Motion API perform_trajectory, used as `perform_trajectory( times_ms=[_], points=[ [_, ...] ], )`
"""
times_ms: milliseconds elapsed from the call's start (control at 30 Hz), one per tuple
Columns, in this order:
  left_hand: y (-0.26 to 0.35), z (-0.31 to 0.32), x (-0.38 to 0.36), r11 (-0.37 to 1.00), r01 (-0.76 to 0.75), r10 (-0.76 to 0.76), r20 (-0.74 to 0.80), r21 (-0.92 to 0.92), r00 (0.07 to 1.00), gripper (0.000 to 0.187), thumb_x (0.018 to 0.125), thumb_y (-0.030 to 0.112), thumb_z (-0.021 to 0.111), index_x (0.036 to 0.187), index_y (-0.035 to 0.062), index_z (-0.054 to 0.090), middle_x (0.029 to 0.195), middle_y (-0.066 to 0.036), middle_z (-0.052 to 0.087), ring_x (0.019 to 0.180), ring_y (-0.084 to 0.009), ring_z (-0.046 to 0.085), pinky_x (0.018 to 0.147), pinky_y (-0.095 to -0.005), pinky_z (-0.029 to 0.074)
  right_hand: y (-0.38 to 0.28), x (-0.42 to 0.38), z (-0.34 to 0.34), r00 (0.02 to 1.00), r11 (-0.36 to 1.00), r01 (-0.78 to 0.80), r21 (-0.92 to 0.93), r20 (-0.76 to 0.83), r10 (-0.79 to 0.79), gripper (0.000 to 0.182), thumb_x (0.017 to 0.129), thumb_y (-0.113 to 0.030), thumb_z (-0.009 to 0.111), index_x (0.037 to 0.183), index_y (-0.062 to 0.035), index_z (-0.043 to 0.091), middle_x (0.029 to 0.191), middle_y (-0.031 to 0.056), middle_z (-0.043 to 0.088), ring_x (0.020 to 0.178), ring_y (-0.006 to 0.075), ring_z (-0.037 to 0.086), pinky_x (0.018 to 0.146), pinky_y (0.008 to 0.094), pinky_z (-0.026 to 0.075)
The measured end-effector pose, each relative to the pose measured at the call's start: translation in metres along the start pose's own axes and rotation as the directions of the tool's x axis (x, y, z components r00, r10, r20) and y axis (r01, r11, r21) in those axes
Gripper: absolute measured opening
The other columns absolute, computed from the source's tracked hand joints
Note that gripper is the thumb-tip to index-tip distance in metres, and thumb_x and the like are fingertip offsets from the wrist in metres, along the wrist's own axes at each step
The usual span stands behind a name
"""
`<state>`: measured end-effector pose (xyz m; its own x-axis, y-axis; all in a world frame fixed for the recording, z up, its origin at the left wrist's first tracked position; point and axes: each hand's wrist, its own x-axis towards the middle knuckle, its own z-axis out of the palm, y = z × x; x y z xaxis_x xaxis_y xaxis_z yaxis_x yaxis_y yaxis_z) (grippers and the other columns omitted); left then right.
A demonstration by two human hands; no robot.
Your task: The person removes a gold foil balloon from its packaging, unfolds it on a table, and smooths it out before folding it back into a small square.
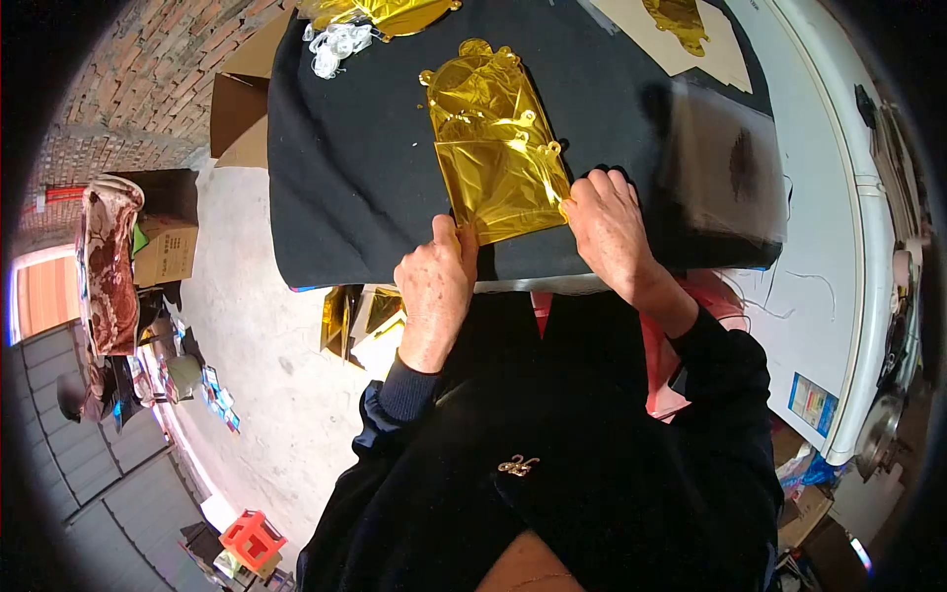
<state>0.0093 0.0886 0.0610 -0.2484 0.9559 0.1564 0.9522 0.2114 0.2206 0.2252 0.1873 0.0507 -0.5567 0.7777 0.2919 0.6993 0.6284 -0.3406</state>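
A flat, folded gold foil balloon (503,183) lies on the black cloth, its rounded, tabbed end pointing away from me. My left hand (434,281) is closed at the balloon's near left corner, thumb and fingers pinching the foil. At the near right corner, my right hand (607,232) grips the edge with bent fingers. The foil between the two hands looks wrinkled and shiny. Part of each corner is hidden under my fingers.
The black cloth (345,187) covers the work surface. At its far left are a bundle of white ribbon (338,47) and more gold foil (419,17). A clear plastic bag (725,163) lies right, below pale card (676,35). A cardboard box (240,109) stands left.
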Motion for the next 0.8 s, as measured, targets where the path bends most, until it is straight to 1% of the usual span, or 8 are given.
perform_trajectory(
  times_ms=[100,200,233,333,400,433,533,800],
  points=[
    [0.002,-0.005,0.001,0.999,0.013,-0.015,0.044,0.051,0.999,0.027,0.1,0.03,0.065,0.09,0.0093,0.05,0.06,-0.014,0.065,0.056,-0.034,0.069,0.05,-0.0456,0.054,-0.002,0.002,-0.003,0.999,1.0,-0.014,-0.017,0.039,0.014,0.013,0.093,-0.015,0.069,0.095,-0.0036,0.063,0.099,0.0119,0.058,0.099,0.0303,0.054,0.089,0.0455,0.045],
    [0.002,-0.015,0.01,0.998,-0.017,0.014,-0.05,-0.058,0.999,0.026,0.096,0.026,0.071,0.09,0.0088,0.052,0.076,-0.012,0.068,0.071,-0.0296,0.072,0.057,-0.0421,0.056,-0.003,0.004,-0.005,0.997,1.0,-0.021,-0.021,0.079,0.023,0.013,0.094,-0.015,0.068,0.095,-0.0032,0.064,0.1,0.0119,0.058,0.099,0.03,0.055,0.089,0.0452,0.045],
    [-0.002,-0.015,0.014,0.994,-0.077,0.069,-0.101,-0.078,0.992,0.026,0.09,0.023,0.076,0.097,0.0066,0.057,0.094,-0.012,0.067,0.093,-0.0304,0.069,0.074,-0.0426,0.056,-0.002,0.004,-0.005,0.997,0.999,-0.019,-0.026,0.08,0.021,0.013,0.094,-0.016,0.068,0.095,-0.0031,0.064,0.099,0.0119,0.058,0.099,0.0299,0.055,0.089,0.0451,0.045],
    [0.01,-0.013,0.029,0.944,-0.299,0.256,-0.264,-0.137,0.93,0.037,0.088,0.024,0.077,0.116,0.0043,0.062,0.117,-0.017,0.065,0.118,-0.0367,0.062,0.098,-0.0469,0.051,-0.001,0.005,-0.003,0.996,0.999,-0.015,-0.039,0.089,0.018,0.014,0.094,-0.016,0.067,0.095,-0.0028,0.064,0.099,0.0119,0.058,0.099,0.0298,0.055,0.089,0.0446,0.045],
    [0.023,-0.009,0.039,0.875,-0.463,0.411,-0.286,-0.145,0.866,0.055,0.09,0.028,0.075,0.138,0.005,0.058,0.141,-0.021,0.055,0.138,-0.041,0.049,0.115,-0.0506,0.04,-0.001,0.006,-0.003,0.995,0.999,-0.012,-0.046,0.097,0.016,0.014,0.094,-0.017,0.067,0.094,-0.0027,0.064,0.099,0.0119,0.058,0.099,0.0298,0.055,0.089,0.0444,0.045],
    [0.027,-0.003,0.041,0.875,-0.467,0.44,-0.197,-0.125,0.876,0.067,0.094,0.037,0.071,0.149,0.0063,0.05,0.157,-0.021,0.042,0.149,-0.0395,0.036,0.123,-0.0514,0.03,-0.001,0.006,-0.003,0.995,0.999,-0.01,-0.044,0.094,0.014,0.014,0.094,-0.017,0.067,0.094,-0.0029,0.064,0.099,0.0118,0.058,0.099,0.0297,0.055,0.088,0.0445,0.045],
    [0.024,0.02,0.048,0.892,-0.443,0.434,-0.11,-0.089,0.894,0.074,0.103,0.059,0.049,0.159,0.0114,0.039,0.164,-0.024,0.031,0.154,-0.0413,0.025,0.126,-0.0543,0.021,-0.001,0.005,-0.003,0.997,0.999,-0.01,-0.035,0.078,0.013,0.013,0.093,-0.016,0.067,0.093,-0.0036,0.062,0.098,0.0116,0.058,0.098,0.0305,0.055,0.087,0.045,0.045],
    [0.019,0.033,0.045,0.924,-0.381,0.38,-0.053,-0.008,0.923,0.079,0.099,0.064,0.052,0.158,0.0121,0.042,0.163,-0.028,0.029,0.153,-0.0502,0.02,0.124,-0.0624,0.018,-0.005,0.007,-0.002,0.999,0.985,0.042,-0.167,-0.02,-0.046,0.014,0.088,-0.019,0.07,0.088,-0.0077,0.062,0.087,0.008,0.057,0.088,0.027,0.057,0.078,0.0424,0.044]
  ],
)
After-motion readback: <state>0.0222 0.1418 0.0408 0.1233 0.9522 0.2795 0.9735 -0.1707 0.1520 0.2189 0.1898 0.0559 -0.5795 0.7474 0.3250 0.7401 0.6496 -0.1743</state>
